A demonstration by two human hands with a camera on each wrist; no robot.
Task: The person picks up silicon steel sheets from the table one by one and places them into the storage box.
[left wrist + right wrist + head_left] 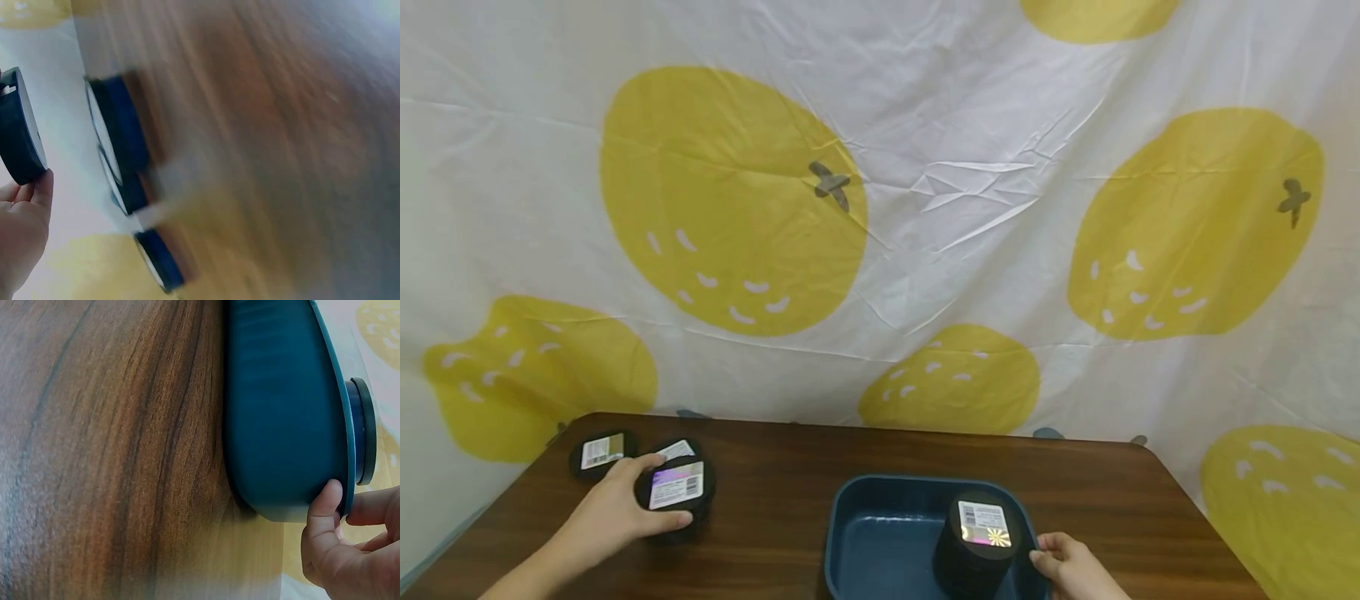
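Note:
My left hand [602, 517] grips a black round container [676, 486] with a barcode label by its sides, thumb in front and fingers behind. The left wrist view shows this held container [24, 131] lifted off the table, apart from the others. Right behind it is a second labelled black container [676, 450], partly covered. My right hand [1071, 568] pinches the right rim of a blue tray [876, 554], as the right wrist view also shows at the tray's corner [281, 425]. Black containers [973, 562] stand stacked inside the tray, at its right side.
Another black container [602, 454] lies at the table's back left corner, close to my left fingers. The brown wooden table [767, 500] runs back to a hanging white cloth [925, 283] with yellow fruit prints.

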